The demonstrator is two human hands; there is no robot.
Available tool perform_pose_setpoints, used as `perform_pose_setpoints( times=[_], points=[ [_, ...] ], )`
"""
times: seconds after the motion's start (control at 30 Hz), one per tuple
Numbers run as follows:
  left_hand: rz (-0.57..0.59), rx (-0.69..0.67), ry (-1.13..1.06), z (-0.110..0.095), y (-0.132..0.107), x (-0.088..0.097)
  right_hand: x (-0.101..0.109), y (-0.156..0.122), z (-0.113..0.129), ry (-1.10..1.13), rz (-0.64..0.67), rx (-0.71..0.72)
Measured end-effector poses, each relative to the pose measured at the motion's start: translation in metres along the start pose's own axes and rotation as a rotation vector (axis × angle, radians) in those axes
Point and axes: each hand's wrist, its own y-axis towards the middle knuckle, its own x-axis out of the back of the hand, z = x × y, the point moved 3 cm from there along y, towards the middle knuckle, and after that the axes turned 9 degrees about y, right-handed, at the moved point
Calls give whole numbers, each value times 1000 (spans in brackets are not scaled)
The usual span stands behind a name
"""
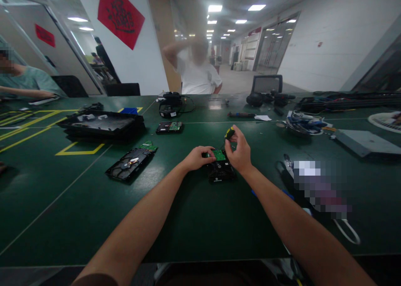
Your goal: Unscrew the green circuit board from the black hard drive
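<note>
A black hard drive (pixel 221 172) with a green circuit board (pixel 219 154) at its far end lies on the green table in front of me. My left hand (pixel 200 157) grips the drive's left side, its fingers resting at the board's edge. Above the board's right side, my right hand (pixel 239 149) pinches a screwdriver (pixel 229 133) by its yellow and black handle. The shaft slants down toward the board; whether its tip touches a screw is too small to tell.
Left of me lie a black hard drive (pixel 130 164) and another drive with a green board (pixel 169 127). Stacked black trays (pixel 103 125) stand farther left. To the right are a cable bundle (pixel 303 123) and a grey metal box (pixel 365 144). A person (pixel 197 72) is across the table.
</note>
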Motion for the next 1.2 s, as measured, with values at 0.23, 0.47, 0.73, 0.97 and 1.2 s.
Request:
perform_pose_setpoints(
  times=[0.23,0.47,0.73,0.97,1.2],
  points=[
    [-4,-2,-1,2,1,-1,2,1,2,-34,-12,2],
    [4,2,-8,-1,0,0,0,-1,-1,-6,-23,3],
    [11,3,-5,-1,1,0,0,-1,-1,-21,-11,16],
    [11,26,-10,0,0,0,1,0,1,-11,-17,25],
    [14,19,-32,-1,0,0,-1,-1,-2,-19,-40,8]
  ],
)
